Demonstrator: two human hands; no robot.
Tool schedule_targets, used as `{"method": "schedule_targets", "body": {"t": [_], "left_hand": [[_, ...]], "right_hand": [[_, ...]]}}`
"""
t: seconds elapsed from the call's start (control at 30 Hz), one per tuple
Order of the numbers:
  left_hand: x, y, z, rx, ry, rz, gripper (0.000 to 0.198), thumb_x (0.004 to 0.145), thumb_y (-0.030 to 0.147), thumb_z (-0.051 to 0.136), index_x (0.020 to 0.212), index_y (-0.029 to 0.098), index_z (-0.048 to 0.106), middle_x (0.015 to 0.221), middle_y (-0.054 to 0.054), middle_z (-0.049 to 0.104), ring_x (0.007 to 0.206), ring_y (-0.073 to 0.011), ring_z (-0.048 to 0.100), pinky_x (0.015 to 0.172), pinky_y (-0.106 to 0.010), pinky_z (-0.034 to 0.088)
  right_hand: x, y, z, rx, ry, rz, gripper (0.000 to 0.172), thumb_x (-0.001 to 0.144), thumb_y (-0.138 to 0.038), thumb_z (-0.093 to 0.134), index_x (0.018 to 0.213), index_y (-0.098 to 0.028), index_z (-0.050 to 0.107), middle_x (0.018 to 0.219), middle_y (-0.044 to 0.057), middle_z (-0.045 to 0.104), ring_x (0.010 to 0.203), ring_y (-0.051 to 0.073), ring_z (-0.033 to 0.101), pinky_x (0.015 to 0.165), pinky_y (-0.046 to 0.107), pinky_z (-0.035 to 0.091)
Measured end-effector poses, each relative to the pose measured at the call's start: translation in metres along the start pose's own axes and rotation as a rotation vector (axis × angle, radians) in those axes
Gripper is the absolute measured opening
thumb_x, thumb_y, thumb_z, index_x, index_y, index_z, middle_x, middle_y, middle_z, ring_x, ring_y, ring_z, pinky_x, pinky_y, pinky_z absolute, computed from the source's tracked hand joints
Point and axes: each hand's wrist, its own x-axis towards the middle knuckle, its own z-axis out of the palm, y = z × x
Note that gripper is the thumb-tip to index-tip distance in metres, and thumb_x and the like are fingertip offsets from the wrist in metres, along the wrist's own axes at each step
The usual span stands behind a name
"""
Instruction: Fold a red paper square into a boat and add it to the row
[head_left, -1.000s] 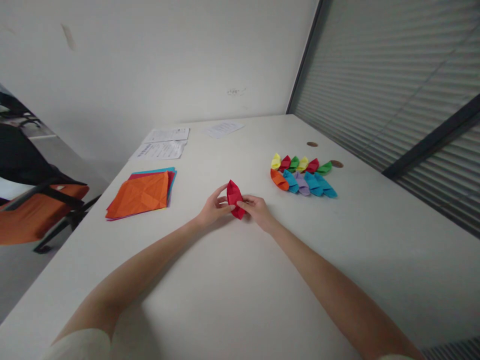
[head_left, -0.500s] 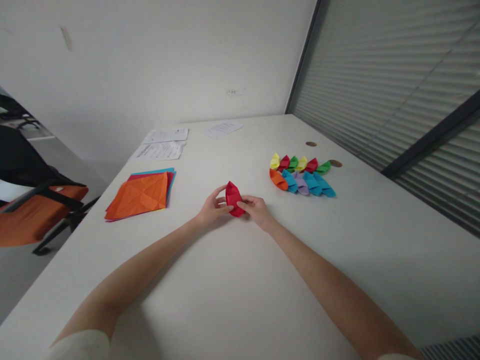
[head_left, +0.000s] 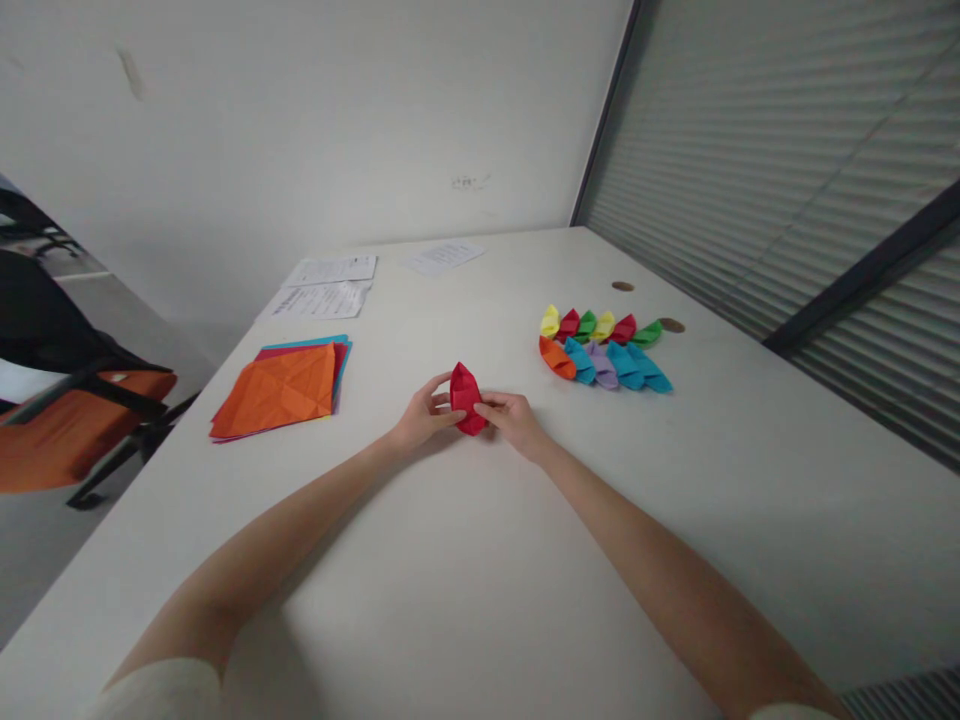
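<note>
Between my two hands is a red folded paper boat [head_left: 465,388], pointed at its far and near ends. My left hand [head_left: 421,416] grips its left side, with the thumb on the near part and the fingers behind. On the right side, my right hand [head_left: 514,420] pinches it with thumb and fingers. Both hands are closed on the paper just over the white table [head_left: 420,580]. Parts of the fingers are hidden behind the boat.
Two rows of folded paper boats [head_left: 601,365] in several colours lie at the right. A stack of coloured paper sheets [head_left: 281,388], orange on top, is at the left. Printed papers [head_left: 322,298] lie farther back. An office chair [head_left: 82,400] stands beyond the left edge.
</note>
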Motion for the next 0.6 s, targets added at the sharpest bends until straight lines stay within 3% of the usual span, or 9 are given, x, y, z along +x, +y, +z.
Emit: {"method": "schedule_targets", "body": {"t": [0.13,0.27,0.37,0.5,0.6], "left_hand": [[0.0013,-0.0007,0.0004,-0.005,0.023,-0.015,0.077,0.064,0.035,0.086,0.132,0.022,0.051,0.103,-0.010,0.069,0.084,-0.0202,0.068,0.078,-0.038,0.053],[0.0038,-0.0044,0.0005,-0.002,0.036,0.009,0.045,0.071,0.043,0.080,0.103,0.013,0.067,0.097,-0.010,0.070,0.081,-0.0186,0.066,0.078,-0.035,0.052],[0.0041,-0.0050,0.0007,-0.031,0.034,-0.007,0.044,0.069,0.045,0.081,0.093,0.011,0.069,0.093,-0.011,0.070,0.080,-0.0187,0.065,0.078,-0.035,0.051],[0.0025,-0.0015,0.0019,-0.051,0.050,-0.032,0.042,0.070,0.044,0.081,0.094,0.012,0.069,0.091,-0.009,0.069,0.079,-0.0185,0.065,0.077,-0.035,0.052],[0.0020,-0.0003,0.0021,-0.020,0.034,-0.011,0.040,0.070,0.044,0.080,0.093,0.013,0.070,0.090,-0.009,0.070,0.077,-0.0187,0.065,0.075,-0.035,0.052]], "right_hand": [[-0.0001,0.0013,-0.0006,-0.030,-0.003,-0.024,0.033,0.070,-0.043,0.075,0.092,-0.017,0.074,0.088,0.004,0.075,0.078,0.019,0.067,0.075,0.033,0.052],[0.0011,0.0045,-0.0009,-0.064,-0.022,-0.014,0.031,0.068,-0.041,0.076,0.088,-0.017,0.073,0.081,0.004,0.074,0.071,0.018,0.066,0.071,0.033,0.053],[0.0024,0.0082,-0.0008,-0.095,-0.023,-0.030,0.032,0.068,-0.040,0.076,0.088,-0.016,0.071,0.076,0.003,0.072,0.066,0.016,0.064,0.066,0.030,0.052],[-0.0004,0.0090,0.0013,-0.108,0.008,-0.123,0.050,0.073,-0.039,0.072,0.118,-0.019,0.059,0.073,-0.002,0.064,0.060,0.012,0.060,0.059,0.025,0.049],[-0.0045,0.0039,0.0019,-0.216,0.005,-0.247,0.048,0.084,-0.038,0.063,0.128,-0.025,0.050,0.094,0.002,0.062,0.063,0.010,0.060,0.058,0.024,0.050]]}}
